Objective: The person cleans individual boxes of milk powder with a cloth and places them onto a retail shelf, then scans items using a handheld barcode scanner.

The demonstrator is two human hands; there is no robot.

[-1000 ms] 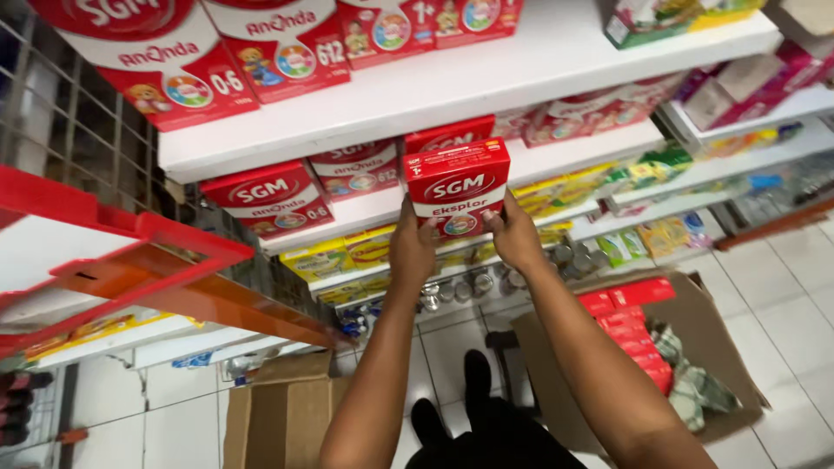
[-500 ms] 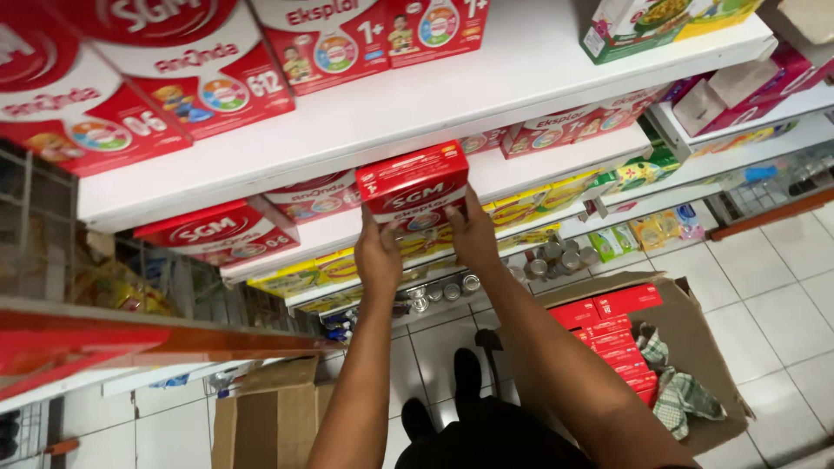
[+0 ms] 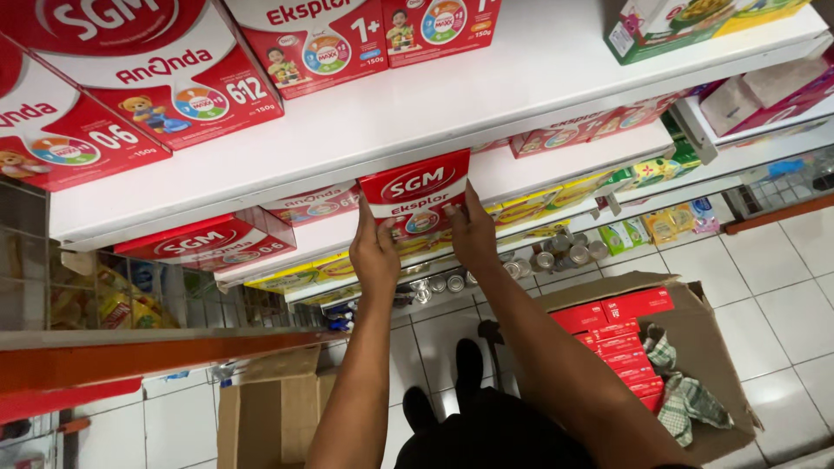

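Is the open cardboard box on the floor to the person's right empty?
No, the cardboard box on the tiled floor still holds a row of red cartons and a checked cloth.

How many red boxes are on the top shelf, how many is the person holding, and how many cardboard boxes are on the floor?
Top-shelf red boxes: 4
Held red box: 1
Cardboard boxes on floor: 2
Total: 7

White shelves [image 3: 521,82] carry rows of red boxes [image 3: 182,82]; the tiled floor [image 3: 764,287] holds an open carton [image 3: 695,313].
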